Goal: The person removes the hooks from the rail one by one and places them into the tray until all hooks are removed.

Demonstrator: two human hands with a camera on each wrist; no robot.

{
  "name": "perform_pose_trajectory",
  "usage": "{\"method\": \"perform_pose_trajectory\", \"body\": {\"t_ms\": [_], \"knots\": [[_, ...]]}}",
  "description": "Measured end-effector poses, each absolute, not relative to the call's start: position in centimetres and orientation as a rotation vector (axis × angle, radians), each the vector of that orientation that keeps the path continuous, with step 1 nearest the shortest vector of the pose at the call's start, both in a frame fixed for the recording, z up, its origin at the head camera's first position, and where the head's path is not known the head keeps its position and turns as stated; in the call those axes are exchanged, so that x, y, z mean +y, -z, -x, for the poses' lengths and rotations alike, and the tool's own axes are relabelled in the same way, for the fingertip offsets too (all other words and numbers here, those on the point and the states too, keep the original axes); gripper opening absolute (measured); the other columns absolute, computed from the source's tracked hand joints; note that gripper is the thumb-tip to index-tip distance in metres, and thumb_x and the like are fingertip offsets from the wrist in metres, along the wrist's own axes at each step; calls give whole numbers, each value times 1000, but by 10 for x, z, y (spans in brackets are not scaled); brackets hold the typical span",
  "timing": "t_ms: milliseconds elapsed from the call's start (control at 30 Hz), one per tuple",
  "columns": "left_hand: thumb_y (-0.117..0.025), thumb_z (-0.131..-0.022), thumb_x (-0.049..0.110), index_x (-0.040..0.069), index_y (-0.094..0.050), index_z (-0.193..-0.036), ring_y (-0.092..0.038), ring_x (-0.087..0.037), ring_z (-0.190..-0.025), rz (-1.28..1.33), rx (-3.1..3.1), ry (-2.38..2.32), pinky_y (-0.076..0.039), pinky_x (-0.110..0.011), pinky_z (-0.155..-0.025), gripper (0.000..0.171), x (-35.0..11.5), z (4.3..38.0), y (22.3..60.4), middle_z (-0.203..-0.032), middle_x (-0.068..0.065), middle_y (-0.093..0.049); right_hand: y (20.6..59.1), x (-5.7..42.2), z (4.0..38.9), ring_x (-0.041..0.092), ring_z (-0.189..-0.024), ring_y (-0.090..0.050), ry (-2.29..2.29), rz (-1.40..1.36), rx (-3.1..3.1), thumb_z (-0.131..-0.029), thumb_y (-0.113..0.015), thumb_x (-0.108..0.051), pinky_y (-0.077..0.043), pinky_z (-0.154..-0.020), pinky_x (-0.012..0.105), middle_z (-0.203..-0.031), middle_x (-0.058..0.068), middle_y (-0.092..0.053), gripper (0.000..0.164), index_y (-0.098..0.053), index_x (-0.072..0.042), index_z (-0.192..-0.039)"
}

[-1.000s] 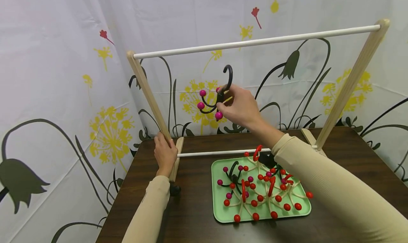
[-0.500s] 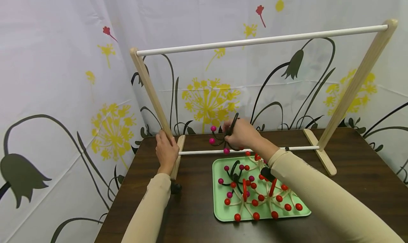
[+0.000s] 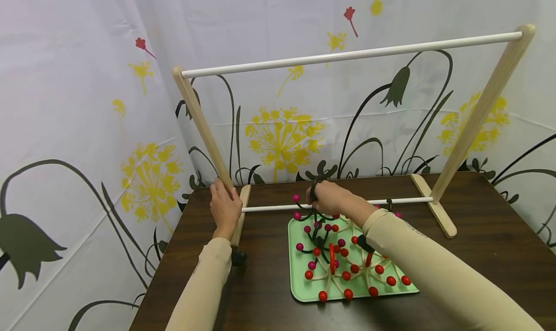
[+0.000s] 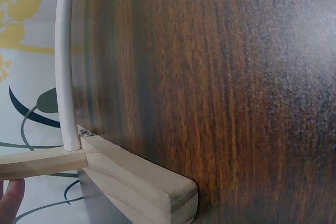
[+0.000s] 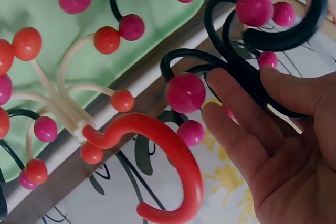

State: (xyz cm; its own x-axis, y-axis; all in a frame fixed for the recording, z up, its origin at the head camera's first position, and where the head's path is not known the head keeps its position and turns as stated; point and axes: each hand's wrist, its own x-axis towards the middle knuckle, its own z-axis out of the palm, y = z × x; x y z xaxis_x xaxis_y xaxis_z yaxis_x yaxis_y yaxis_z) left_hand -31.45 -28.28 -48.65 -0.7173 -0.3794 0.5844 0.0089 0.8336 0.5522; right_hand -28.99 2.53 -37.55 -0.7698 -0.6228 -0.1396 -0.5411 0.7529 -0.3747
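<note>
My left hand [image 3: 226,205] grips the wooden left upright [image 3: 201,123] of a rack near its base. In the left wrist view a fingertip [image 4: 11,198] shows beside that upright. My right hand [image 3: 332,197] pinches a black hook piece [image 5: 244,80], with curved arms ending in pink balls, between thumb and fingers. The piece is upright, overlapping the rack's lower white rod [image 3: 269,209] and the tray's back edge in the head view. On the green tray [image 3: 292,282] lie a black hook piece [image 3: 319,242] and several cream ones with red hooks [image 3: 332,258].
The rack's upper white rod [image 3: 347,55] spans above the table. Its right upright [image 3: 484,114] stands on a wooden foot [image 3: 434,208]. Another black hook [image 3: 389,204] shows at the lower rod, partly behind my right sleeve [image 3: 434,263]. A flower-printed curtain [image 3: 87,104] hangs behind.
My right hand has lowered the black hook piece from below the upper rod to near the lower rod at the tray's back. My left hand stays on the upright.
</note>
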Motion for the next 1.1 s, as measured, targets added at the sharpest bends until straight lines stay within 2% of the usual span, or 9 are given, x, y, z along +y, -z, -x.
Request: {"method": "perform_pose_trajectory", "body": {"t_ms": [367,567,767,933,1100], "knots": [[-60,-93,14,0,-43,-124,-57,-53,-78,-282,-2303,704,-46,-62,-67,38,-283,316,487,-100,-23,-46,394,25,291,31,-106,-61,431,890,2680,-99,-55,-10,-47,-83,39,-112,13,-66,21,-71,-10,-112],[-61,-92,13,-1,-43,-124,-57,-53,-77,-278,-2296,698,-46,-62,-66,39,-283,316,488,-99,-23,-46,398,23,291,24,-91,-62,443,937,2664,-98,-54,-8,-46,-77,36,-107,12,-67,22,-71,-8,-111],[-61,-92,13,-1,-43,-122,-57,-53,-76,-275,-2290,696,-45,-61,-66,37,-283,316,488,-98,-23,-46,400,22,294,21,-84,-58,446,934,2630,-98,-52,-7,-43,-71,32,-107,13,-68,24,-72,-7,-112],[-61,-92,13,-1,-43,-123,-57,-53,-76,-273,-2294,694,-45,-61,-66,38,-283,316,489,-98,-23,-46,402,23,297,17,-67,-50,532,876,2592,-99,-51,-10,-40,-65,30,-100,12,-67,25,-71,-6,-115],[-62,-92,12,-1,-43,-124,-57,-52,-76,-273,-2286,690,-45,-61,-66,39,-283,316,488,-98,-23,-47,402,22,298,18,-72,-52,662,854,2593,-99,-55,-11,-40,-69,31,-106,11,-68,23,-71,-4,-114]]}}
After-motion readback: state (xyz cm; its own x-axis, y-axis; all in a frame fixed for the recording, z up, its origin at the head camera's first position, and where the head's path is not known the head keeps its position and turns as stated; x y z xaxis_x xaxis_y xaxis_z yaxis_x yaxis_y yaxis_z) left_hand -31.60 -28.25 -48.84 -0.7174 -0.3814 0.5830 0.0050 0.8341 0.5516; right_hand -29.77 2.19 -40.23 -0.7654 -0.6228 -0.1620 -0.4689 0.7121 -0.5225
